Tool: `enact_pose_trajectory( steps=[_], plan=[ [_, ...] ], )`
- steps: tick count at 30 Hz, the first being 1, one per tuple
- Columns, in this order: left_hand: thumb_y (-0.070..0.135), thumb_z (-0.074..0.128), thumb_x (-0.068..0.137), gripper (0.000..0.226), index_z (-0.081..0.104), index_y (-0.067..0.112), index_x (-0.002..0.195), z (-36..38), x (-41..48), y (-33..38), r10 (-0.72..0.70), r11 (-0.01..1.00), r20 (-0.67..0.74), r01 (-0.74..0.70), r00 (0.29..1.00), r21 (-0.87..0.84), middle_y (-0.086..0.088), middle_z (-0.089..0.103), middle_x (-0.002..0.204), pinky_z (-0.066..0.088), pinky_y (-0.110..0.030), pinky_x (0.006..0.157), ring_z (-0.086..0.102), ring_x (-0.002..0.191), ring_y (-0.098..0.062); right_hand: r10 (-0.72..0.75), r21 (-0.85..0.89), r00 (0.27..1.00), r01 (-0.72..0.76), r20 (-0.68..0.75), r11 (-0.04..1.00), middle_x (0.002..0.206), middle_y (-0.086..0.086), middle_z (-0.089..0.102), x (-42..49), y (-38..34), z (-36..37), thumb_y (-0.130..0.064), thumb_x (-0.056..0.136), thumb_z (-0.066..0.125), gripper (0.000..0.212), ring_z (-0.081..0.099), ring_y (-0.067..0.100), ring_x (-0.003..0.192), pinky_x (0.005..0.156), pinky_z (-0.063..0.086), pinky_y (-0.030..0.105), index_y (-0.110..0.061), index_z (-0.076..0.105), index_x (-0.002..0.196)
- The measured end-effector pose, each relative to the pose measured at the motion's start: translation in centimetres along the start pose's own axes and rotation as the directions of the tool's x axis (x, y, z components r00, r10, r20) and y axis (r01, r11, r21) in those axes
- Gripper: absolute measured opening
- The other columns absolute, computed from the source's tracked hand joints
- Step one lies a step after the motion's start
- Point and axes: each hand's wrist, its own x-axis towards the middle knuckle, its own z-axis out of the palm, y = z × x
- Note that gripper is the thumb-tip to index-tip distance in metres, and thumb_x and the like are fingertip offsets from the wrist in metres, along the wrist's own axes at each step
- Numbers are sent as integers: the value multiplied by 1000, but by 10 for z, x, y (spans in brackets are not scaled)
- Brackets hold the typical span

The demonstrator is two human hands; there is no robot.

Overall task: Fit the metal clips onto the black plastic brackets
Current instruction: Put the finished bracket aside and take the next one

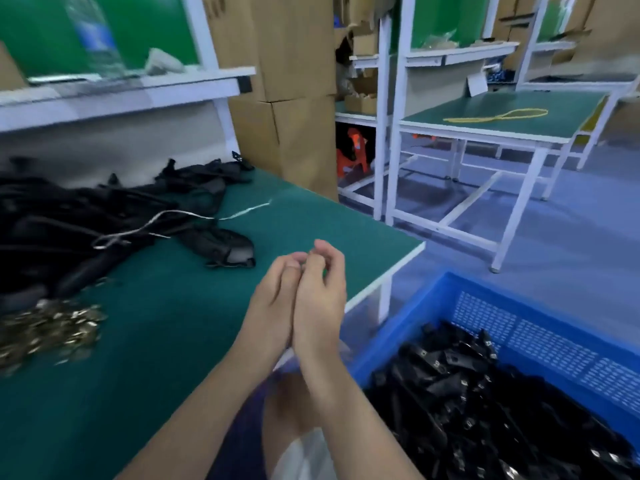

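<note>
My left hand (273, 296) and my right hand (320, 292) are pressed together above the right edge of the green table (180, 323), fingertips meeting around something small that I cannot make out. A heap of brass-coloured metal clips (45, 329) lies at the table's left. Loose black plastic brackets (104, 216) are piled behind it across the left of the table. A blue crate (519, 323) to the right holds several black brackets (485, 403) with clips on them.
A thin white strip (180, 216) lies over the bracket pile. Cardboard boxes (294, 98) stand behind the table's far corner. Another green-topped bench (502, 116) with a yellow cord (498, 116) stands further right, over a blue floor.
</note>
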Motion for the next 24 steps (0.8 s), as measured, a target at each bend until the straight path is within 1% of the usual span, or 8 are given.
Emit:
enact_pose_trajectory(
  steps=[4, 7, 9, 12, 15, 18, 20, 24],
  plan=[
    [25, 45, 106, 25, 54, 30, 129, -108, -12, -11, 49, 938, -145, 5, 988, 347, 12, 69, 111, 52, -28, 89, 65, 102, -6, -149, -149, 920, 216, 363, 965, 126, -18, 57, -30, 12, 73, -28, 97, 45, 32, 53, -2, 115, 102, 43, 29, -36, 54, 126],
    [21, 52, 102, 38, 47, 23, 140, -189, -36, -36, 124, 690, -309, 142, 943, 710, 6, 52, 130, 40, -26, 100, 50, 120, -11, -158, -325, 706, 497, 690, 805, 136, -12, 53, -53, 36, 123, -26, 99, 48, 38, 49, 9, 124, 105, 39, 30, -32, 48, 136],
    [21, 53, 101, 38, 50, 19, 139, -233, -57, -51, 158, 556, -431, 281, 888, 782, 0, 50, 129, 42, -34, 103, 48, 121, -20, -141, -348, 555, 678, 820, 647, 139, -7, 51, -68, 52, 152, -29, 101, 47, 41, 48, 17, 125, 107, 36, 33, -30, 44, 141],
    [27, 55, 99, 42, 51, 14, 139, -282, -80, -72, 149, 353, -617, 541, 773, 763, -13, 49, 137, 31, -49, 114, 41, 132, -35, -72, -339, 429, 795, 901, 503, 151, -2, 41, -84, 73, 190, -39, 102, 41, 49, 35, 21, 140, 118, 26, 38, -28, 34, 149],
    [42, 48, 100, 54, 47, 10, 143, -321, -87, -81, 52, 251, -817, 784, 574, 567, -23, 37, 152, 8, -59, 119, 22, 146, -45, 47, -362, 379, 829, 924, 427, 165, 7, 16, -95, 92, 227, -53, 102, 30, 61, 12, 26, 152, 124, 9, 48, -27, 20, 156],
    [52, 36, 101, 64, 39, 10, 149, -354, -83, -84, -61, 284, -911, 882, 408, 376, -24, 22, 159, 3, -59, 120, 10, 148, -47, 90, -341, 333, 861, 939, 376, 167, 8, 7, -98, 105, 258, -60, 100, 23, 67, 5, 29, 154, 123, 3, 51, -27, 14, 157],
    [50, 38, 101, 64, 38, 8, 149, -368, -78, -88, -52, 315, -922, 882, 385, 350, -28, 21, 159, 7, -60, 120, 12, 147, -49, 75, -313, 308, 877, 948, 365, 167, 7, 7, -95, 110, 272, -61, 100, 23, 67, 6, 28, 154, 123, 4, 50, -27, 14, 157],
    [34, 52, 100, 51, 51, 1, 139, -388, -74, -89, 102, 396, -937, 850, 335, 347, -34, 40, 145, 27, -61, 110, 37, 132, -54, 39, -265, 267, 909, 963, 321, 163, 4, 19, -89, 115, 283, -58, 101, 27, 63, 13, 26, 151, 123, 9, 47, -27, 24, 155]
  ],
)
